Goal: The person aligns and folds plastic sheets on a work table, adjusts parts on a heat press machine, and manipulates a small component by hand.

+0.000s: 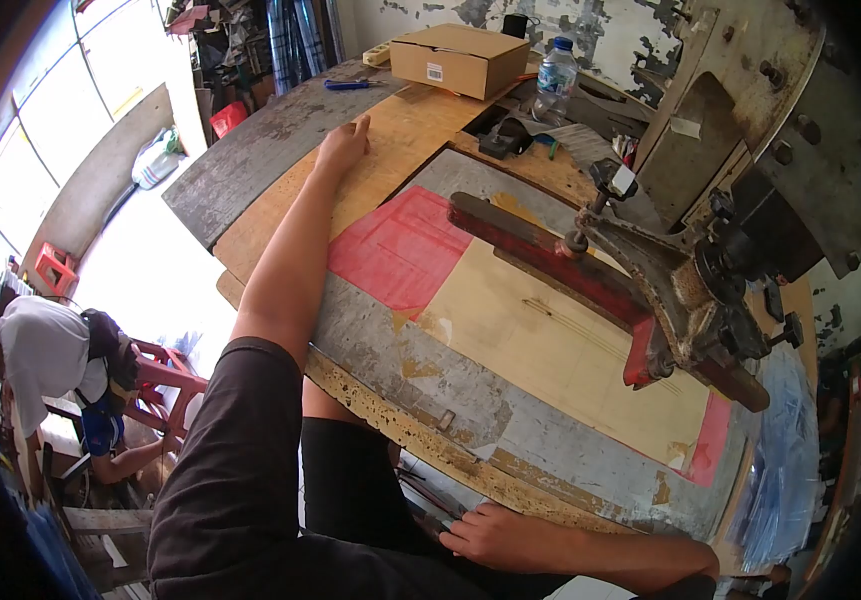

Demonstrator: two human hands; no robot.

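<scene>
My left hand [344, 147] rests on the wooden tabletop [390, 135], its fingers curled in and nothing seen in them. Low in the view, my right hand [490, 537] lies over my lap below the table edge, fingers bent and no object showing. Between my arms, a yellow sheet [550, 350] and a red sheet [405, 245] lie flat on the worn grey work plate [380, 345]. A machine's red and black metal bar [550, 262] crosses above the yellow sheet, held by a cast metal arm [650, 275]. Neither hand touches the sheets or the bar.
A cardboard box [460, 60], a water bottle [555, 80] and a blue-handled tool [350, 85] stand or lie at the back. Clear plastic sheets [780, 450] hang at the right edge. At lower left, another person [55, 345] bends near a red stool [165, 385].
</scene>
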